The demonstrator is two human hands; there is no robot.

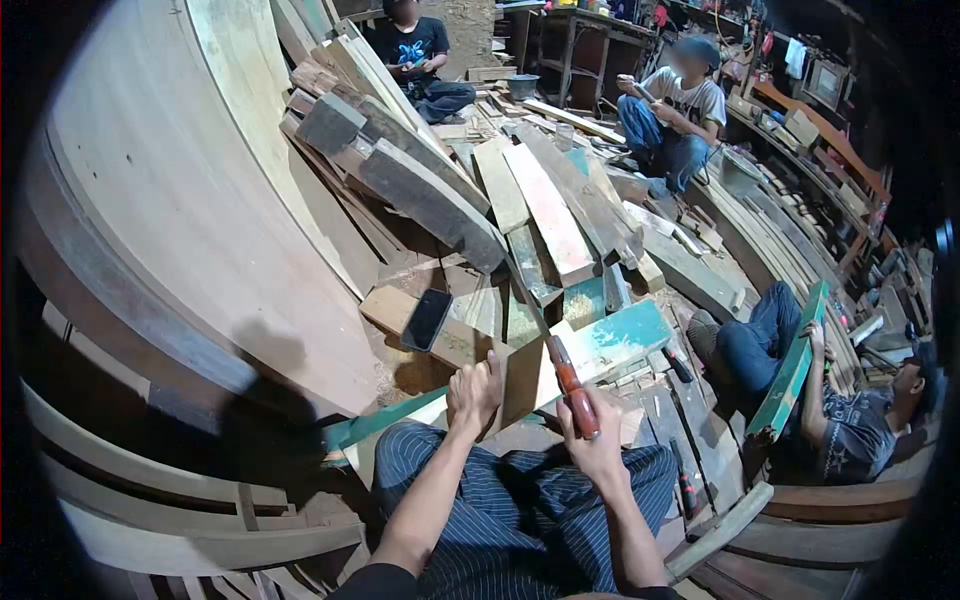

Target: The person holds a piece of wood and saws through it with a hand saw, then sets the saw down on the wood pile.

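My right hand [592,432] is wrapped around the reddish-brown handle of a hand saw [566,372]. Its long, narrow blade appears nearly edge-on and points away from me, up and left. A pale wooden board [622,338] with worn teal paint runs crosswise above my lap, under the saw. My left hand [473,392] is closed at the board, left of the saw, beside a brown wood face [523,382]; its fingertips are partly hidden. Just beyond that hand, a black phone [427,320] lies on a wooden block [385,306].
Stacked timber offcuts [548,215] lie ahead. A large curved wooden panel [170,200] stands at left. Dark-handled tools [686,492] lie at my right. One person [850,420] holds a teal beam [790,365]; two others [418,60] [680,105] sit farther back.
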